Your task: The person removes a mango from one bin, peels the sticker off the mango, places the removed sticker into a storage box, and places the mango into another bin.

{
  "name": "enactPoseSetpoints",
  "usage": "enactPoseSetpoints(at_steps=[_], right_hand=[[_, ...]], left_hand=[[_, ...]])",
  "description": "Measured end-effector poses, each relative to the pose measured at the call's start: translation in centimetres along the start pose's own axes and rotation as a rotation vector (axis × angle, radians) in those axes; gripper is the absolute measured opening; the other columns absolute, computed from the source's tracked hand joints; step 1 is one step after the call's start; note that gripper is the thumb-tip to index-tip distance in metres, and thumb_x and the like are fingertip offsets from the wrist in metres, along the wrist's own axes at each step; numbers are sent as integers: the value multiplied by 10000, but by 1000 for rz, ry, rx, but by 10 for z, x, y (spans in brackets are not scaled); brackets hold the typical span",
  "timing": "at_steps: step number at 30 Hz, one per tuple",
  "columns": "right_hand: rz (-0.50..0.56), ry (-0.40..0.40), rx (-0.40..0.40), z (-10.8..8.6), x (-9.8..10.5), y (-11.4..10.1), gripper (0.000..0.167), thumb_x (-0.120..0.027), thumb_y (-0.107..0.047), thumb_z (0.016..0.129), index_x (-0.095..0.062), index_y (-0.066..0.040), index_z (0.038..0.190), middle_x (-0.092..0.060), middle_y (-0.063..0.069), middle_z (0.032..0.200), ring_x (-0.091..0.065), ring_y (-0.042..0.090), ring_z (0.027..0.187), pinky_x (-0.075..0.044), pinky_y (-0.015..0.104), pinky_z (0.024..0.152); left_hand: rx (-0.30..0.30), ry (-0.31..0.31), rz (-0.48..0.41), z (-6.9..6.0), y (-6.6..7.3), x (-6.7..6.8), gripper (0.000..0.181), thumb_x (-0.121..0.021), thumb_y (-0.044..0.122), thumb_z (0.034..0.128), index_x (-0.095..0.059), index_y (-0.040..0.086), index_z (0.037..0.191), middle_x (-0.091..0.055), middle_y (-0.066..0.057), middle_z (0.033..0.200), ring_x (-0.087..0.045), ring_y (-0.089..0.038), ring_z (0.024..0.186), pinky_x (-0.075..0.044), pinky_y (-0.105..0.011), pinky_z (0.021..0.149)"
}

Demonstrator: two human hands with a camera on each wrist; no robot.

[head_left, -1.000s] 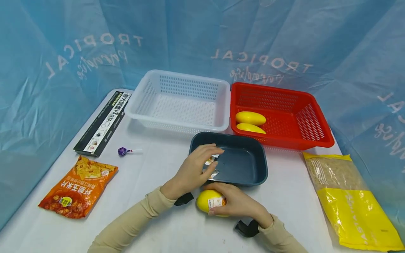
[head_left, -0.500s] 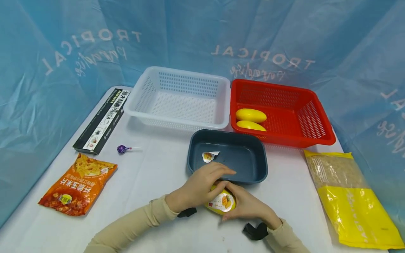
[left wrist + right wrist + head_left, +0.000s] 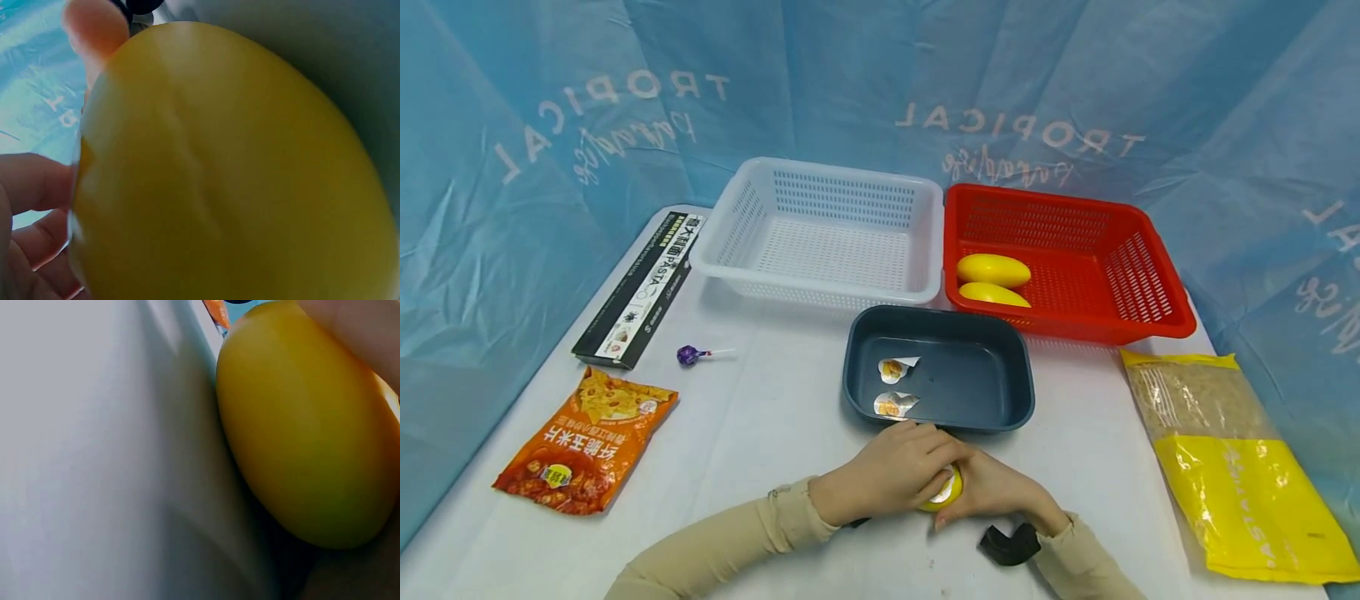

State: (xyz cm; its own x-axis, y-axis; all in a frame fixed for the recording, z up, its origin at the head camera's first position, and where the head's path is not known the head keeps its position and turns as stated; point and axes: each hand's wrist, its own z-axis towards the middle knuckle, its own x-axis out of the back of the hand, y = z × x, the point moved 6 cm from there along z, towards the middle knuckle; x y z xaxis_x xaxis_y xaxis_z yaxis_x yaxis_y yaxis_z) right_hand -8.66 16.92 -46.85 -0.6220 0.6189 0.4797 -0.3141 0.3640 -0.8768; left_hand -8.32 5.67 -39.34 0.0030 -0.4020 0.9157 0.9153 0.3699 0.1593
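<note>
In the head view, a yellow mango (image 3: 951, 493) with a white round sticker (image 3: 942, 493) is mostly covered by both hands. The right hand (image 3: 1000, 483) grips the mango from the right side. Over its top bends the left hand (image 3: 898, 471), thumb and fingers curled at the sticker; their tips are partly hidden. Seen close in the left wrist view, the mango (image 3: 231, 169) has fingers (image 3: 37, 181) touching its left side. The right wrist view shows the mango (image 3: 300, 431) close to the white tabletop. Just beyond the hands, a dark blue tray (image 3: 970, 367) holds two peeled stickers (image 3: 895, 405).
Two yellow mangoes (image 3: 992, 271) lie in the red basket (image 3: 1165, 332). Left of it stands a white basket (image 3: 820, 287). A black pasta box (image 3: 640, 292), a purple lollipop (image 3: 688, 356) and an orange snack bag (image 3: 587, 442) lie at left. A yellow pasta bag (image 3: 1240, 475) lies at right.
The left hand has left the tray and come down onto the mango, its fingers now curled. Two stickers are uncovered in the tray. The right hand has turned the mango and shifted slightly right.
</note>
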Motion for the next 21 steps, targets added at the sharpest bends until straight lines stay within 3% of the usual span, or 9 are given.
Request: enactPoseSetpoints(at_steps=[6,13,21], right_hand=[[-15,16,-14,0,3,1,1008,-883,-337,666,-340,1,1445,-480,121,1414,-462,58,1238,-366,194,1096],[-35,34,7,1,7,3,915,-889,-334,658,-422,-65,1397,-539,65,1344,-496,44,1176,-407,216,1055],[-47,44,-35,1,8,4,835,-876,-306,686,-479,-25,1365,-582,101,1305,-515,44,1141,-423,221,1037]], left_hand=[[-9,3,-10,0,2,-3,295,-593,180,918,-641,171,1209,-674,73,1170,-626,-91,1068,-505,-240,863],[-28,32,-51,-1,3,-4,333,-633,132,876,-640,185,1205,-672,80,1181,-624,-102,1065,-500,-237,892],[1,41,-146,-1,-1,-1,362,-640,28,826,-642,133,1173,-666,33,1122,-631,-120,979,-506,-240,886]])
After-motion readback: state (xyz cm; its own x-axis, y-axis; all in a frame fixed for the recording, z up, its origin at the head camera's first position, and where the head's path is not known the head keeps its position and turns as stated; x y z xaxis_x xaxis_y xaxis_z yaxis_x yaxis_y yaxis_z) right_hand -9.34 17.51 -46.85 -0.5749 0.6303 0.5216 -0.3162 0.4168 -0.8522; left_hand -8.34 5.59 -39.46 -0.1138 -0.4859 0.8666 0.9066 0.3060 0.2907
